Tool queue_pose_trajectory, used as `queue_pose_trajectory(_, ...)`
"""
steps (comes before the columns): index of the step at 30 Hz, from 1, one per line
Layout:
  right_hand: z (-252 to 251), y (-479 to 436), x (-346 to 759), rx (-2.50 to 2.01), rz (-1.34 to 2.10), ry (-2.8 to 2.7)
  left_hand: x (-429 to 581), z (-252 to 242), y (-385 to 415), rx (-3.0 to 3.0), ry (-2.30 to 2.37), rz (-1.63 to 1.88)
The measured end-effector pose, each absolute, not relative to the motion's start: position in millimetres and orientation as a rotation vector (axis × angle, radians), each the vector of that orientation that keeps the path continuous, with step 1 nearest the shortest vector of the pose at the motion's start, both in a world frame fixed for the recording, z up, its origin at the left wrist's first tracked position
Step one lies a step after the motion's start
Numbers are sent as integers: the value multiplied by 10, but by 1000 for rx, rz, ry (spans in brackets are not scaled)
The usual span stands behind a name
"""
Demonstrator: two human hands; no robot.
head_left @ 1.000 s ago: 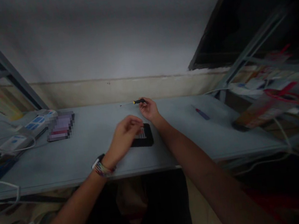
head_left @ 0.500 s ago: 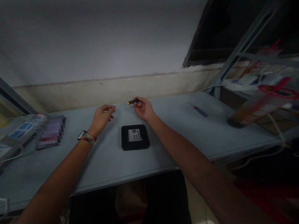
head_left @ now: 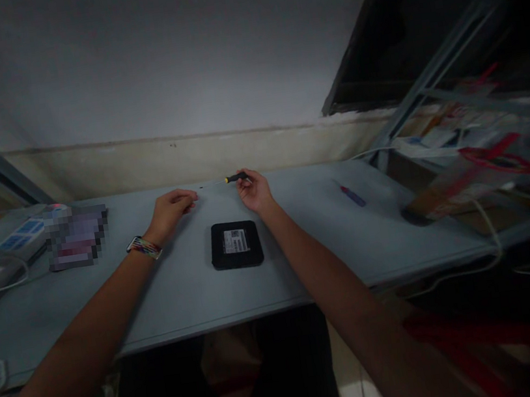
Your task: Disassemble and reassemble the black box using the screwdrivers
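My right hand (head_left: 255,192) grips a black and yellow screwdriver (head_left: 236,177) by its handle, held level above the far part of the table. Its thin shaft points left, with a tiny dark bit (head_left: 201,187) at the far end that is too small to name. Just left of that tip is my left hand (head_left: 172,210), thumb and fingers pinched together; what is between them, if anything, does not show. Nearer to me, between my forearms, a flat black box-like device (head_left: 236,244) with a white label lies on the table.
A second screwdriver (head_left: 353,195) lies on the grey table (head_left: 182,309) right of my right arm. A lidded cup (head_left: 446,189) lies tilted at the right. On the left are a pixelated phone-like slab (head_left: 78,238), a white power strip (head_left: 21,238) and cables.
My left hand has drawn back a little to the left from the screwdriver tip and its fingers have closed together. The view has shifted slightly; my right hand keeps its grip.
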State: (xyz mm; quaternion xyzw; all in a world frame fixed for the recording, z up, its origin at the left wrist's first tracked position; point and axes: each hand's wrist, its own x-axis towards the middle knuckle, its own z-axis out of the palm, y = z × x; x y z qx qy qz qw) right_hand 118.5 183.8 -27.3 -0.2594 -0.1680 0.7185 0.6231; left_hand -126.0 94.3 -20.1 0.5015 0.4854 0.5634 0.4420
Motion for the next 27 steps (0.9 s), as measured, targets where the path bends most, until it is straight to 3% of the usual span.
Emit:
queue_pose_trajectory(7, -244, 1811, 1176, -618, 1677, -418, -1255, -220, 910, 1007, 1123, 1423)
queue_pose_trajectory(27, -205, 1733, 1108, -618, 1678, -494, -1236, -240, 925, 1062, 1228, 1380)
